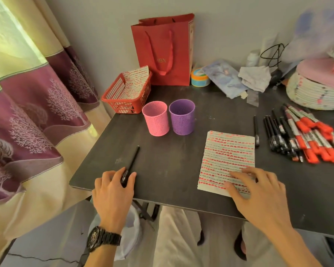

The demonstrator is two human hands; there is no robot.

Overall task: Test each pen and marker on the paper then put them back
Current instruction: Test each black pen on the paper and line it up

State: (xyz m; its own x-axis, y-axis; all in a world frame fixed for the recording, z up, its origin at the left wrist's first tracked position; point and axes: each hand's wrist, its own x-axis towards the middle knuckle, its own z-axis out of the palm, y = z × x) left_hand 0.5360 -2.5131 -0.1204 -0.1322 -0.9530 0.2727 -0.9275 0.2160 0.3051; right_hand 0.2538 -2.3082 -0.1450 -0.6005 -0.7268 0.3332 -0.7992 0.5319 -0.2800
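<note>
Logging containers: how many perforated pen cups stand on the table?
2: the pink cup beside the red basket, the purple cup just right of it.

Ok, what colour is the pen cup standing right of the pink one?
Purple, with a perforated wall; the cup shows clearly in the head view.

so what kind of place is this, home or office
Probably a room at home: a patterned curtain beside the dark table, a red gift bag against the wall, and a woven basket.

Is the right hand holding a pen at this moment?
No, the right hand lies flat with fingers spread on the marked paper, while the left hand grips the black pen.
</note>
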